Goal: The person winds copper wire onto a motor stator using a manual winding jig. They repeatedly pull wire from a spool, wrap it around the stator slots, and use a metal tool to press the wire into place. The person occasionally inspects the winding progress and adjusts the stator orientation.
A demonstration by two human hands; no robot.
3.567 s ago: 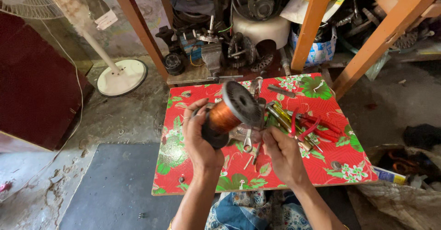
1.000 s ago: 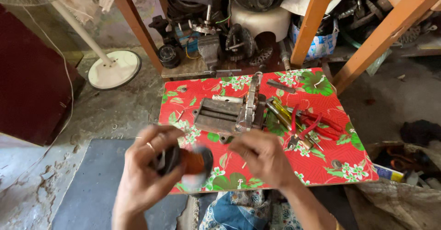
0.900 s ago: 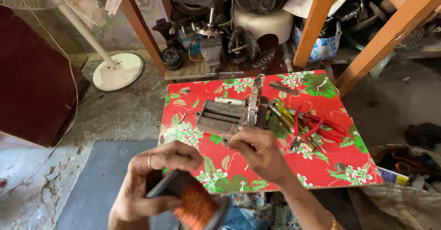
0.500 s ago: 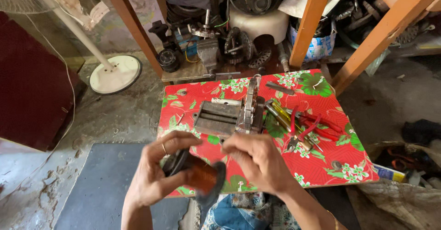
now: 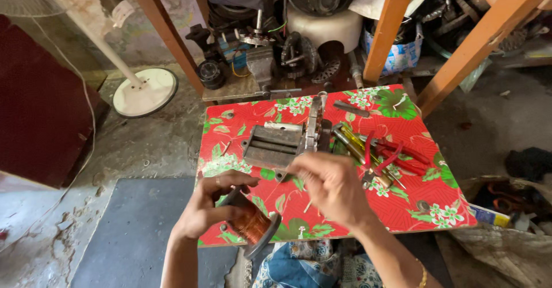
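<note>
My left hand (image 5: 210,207) grips a black spool of copper wire (image 5: 251,222), tilted, at the near edge of a low table covered in red floral cloth (image 5: 414,204). My right hand (image 5: 333,187) hovers just right of the spool, fingers pinched together, blurred; a wire between them cannot be made out. Behind my hands a grey metal winding frame (image 5: 282,141) lies on the table.
Red-handled pliers and screwdrivers (image 5: 382,155) lie to the right of the frame. Motor parts and a white tub (image 5: 313,26) crowd the shelf behind, between orange wooden posts (image 5: 391,29). A fan's white base (image 5: 144,92) stands at left, a grey mat (image 5: 135,236) below.
The spool came off the winding frame into my left hand and down to the table's near edge. My right hand has shifted slightly right of it.
</note>
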